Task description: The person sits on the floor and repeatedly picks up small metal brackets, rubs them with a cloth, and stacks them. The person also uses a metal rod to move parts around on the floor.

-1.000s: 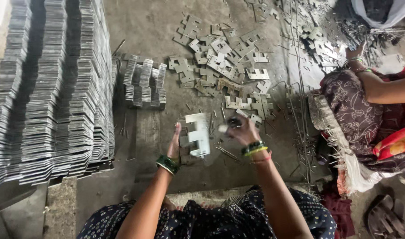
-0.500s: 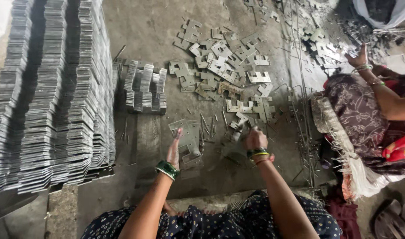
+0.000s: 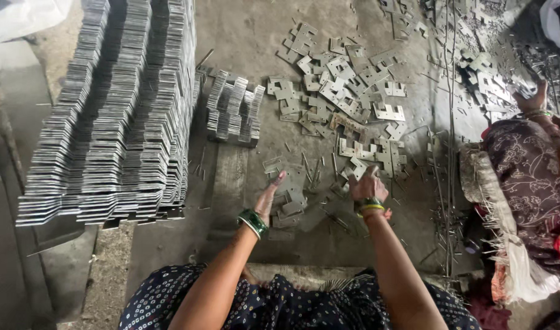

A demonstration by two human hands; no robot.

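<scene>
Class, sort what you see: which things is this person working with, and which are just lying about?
In hand:
left hand
right hand
hinge plates between them
loose plates beyond

Lying about:
stacked plate rows
small plate stack
metal rods
co-worker's hand

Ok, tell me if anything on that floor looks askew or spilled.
Yes: the flat metal plates beyond both hands lie scattered at all angles, unlike the neat stacked rows on the left. Thin metal pins lie strewn among them.
</scene>
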